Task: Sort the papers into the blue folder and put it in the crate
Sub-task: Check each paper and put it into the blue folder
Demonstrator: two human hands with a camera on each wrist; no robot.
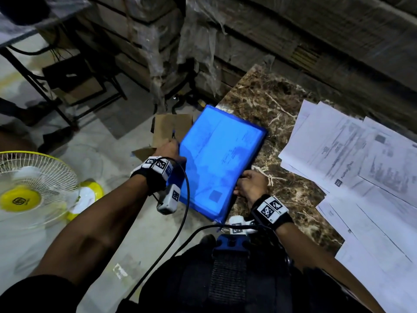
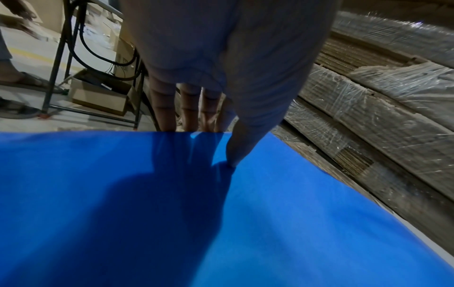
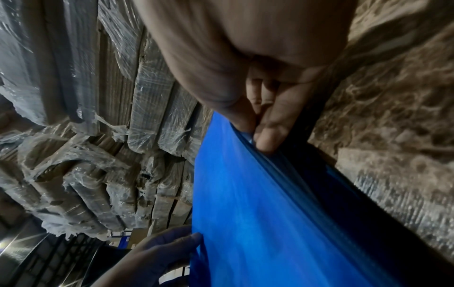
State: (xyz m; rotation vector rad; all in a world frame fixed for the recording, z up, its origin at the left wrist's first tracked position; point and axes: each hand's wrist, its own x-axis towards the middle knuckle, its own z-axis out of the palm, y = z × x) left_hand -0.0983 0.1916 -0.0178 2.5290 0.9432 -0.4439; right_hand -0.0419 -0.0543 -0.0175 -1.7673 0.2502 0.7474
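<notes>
Blue folder (image 1: 220, 162) pinched at both long edges by left hand (image 1: 168, 152) and right hand (image 1: 250, 185). Long axis toward one o'clock. Box (image 1: 168, 129) at eleven o'clock, nearer left hand.

Head cam overhead; wrist cams close-up.

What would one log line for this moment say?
left hand: grips translucent blue plastic folder | right hand: grips folder | loose white papers: on table
</notes>
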